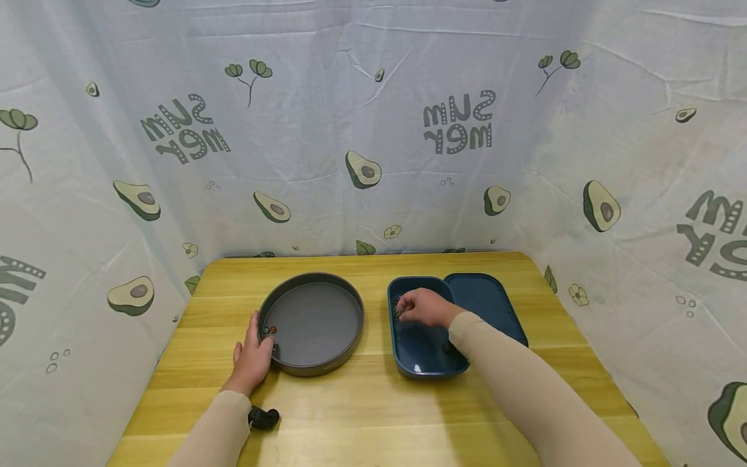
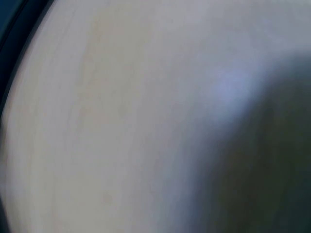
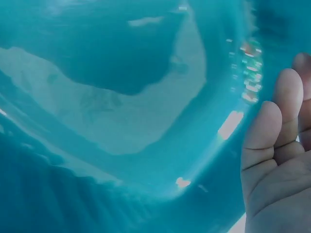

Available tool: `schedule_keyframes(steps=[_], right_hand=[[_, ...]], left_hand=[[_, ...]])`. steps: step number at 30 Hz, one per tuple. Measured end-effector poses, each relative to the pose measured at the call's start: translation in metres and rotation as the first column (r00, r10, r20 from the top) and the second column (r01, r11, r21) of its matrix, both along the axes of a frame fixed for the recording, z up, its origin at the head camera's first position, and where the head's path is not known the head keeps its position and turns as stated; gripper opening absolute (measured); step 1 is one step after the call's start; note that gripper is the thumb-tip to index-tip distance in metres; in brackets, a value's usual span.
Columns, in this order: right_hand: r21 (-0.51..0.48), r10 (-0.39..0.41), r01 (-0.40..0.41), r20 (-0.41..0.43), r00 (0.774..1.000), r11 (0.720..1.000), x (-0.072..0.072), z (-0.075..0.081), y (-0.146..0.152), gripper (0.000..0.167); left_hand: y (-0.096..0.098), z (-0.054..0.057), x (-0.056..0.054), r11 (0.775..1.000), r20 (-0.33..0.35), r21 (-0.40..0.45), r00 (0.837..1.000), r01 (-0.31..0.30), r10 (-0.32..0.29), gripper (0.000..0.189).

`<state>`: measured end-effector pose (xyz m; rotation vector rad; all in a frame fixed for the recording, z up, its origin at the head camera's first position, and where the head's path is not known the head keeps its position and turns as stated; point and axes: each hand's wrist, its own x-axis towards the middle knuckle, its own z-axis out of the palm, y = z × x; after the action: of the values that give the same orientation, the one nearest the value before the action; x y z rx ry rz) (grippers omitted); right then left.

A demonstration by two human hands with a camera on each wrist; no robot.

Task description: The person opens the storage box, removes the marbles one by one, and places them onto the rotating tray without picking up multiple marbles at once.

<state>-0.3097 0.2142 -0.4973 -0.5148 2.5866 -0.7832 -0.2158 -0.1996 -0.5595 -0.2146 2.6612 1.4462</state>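
Note:
A round dark grey pan (image 1: 318,318) stands on the left of the table. My left hand (image 1: 252,360) holds its left rim, thumb over the inside edge and fingers along the outer wall. Beside the thumb, several small glossy beads (image 1: 273,330), red and dark green, lie on the pan's floor. My right hand (image 1: 427,307) reaches into a deep blue box (image 1: 417,355), fingertips bent down near its left wall. A row of small shiny beads (image 3: 251,73) lies along that wall, close to the fingers. Whether the fingertips pinch a bead is hidden.
A flat blue lid (image 1: 487,301) lies against the box's right side on the wooden table (image 1: 350,421). A patterned curtain (image 1: 327,130) hangs behind and at both sides. A black device (image 1: 264,418) sits at the left wrist. The left wrist view is mostly blurred.

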Motion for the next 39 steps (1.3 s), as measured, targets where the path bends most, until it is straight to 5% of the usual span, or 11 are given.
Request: schedule_keyframes(steps=[16,39], right_hand=[[-0.138,-0.002,-0.005,-0.056,0.998,0.99,-0.001,0.026,-0.036,0.013],[-0.202,0.031,-0.048,-0.086,0.996,0.978,0.0,0.023,-0.092,0.013]], left_hand=[[0.0,-0.001,-0.001,1.0,-0.001,-0.004,1.0,-0.006,0.006,0.075],[0.0,-0.001,-0.001,1.0,-0.012,-0.015,1.0,-0.008,0.007,0.075]])
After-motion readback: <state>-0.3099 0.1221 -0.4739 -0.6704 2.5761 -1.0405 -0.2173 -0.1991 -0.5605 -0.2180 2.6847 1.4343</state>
